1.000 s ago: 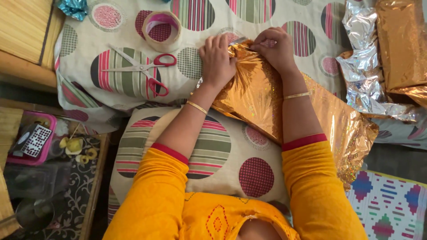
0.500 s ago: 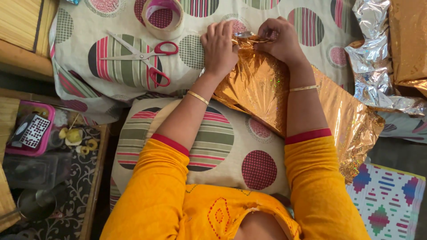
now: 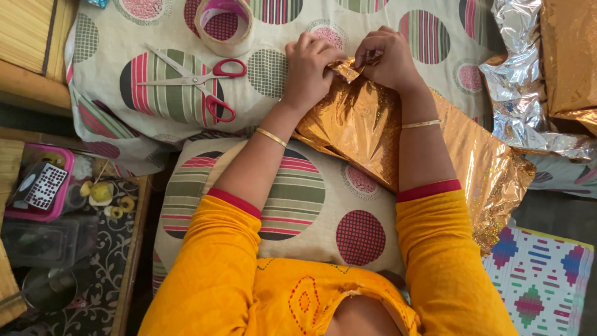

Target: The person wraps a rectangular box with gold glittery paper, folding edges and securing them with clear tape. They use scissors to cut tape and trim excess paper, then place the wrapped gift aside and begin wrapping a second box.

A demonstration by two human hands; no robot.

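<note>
item: copper foil wrapping sheet [image 3: 367,130] — lies slanted across the patterned cushions [image 3: 292,205], its near end trailing off toward the floor mat [image 3: 541,286]. left hand [image 3: 308,74] and right hand [image 3: 388,62] both closed on the sheet's far folded corner, fingertips pinching it (what sits under the foil is hidden). beside: red-handled scissors [image 3: 199,84], blades closed, and a tape roll [image 3: 224,25], cut off at the top edge. far right: crumpled silver foil [image 3: 519,81], partly out of view.
</note>
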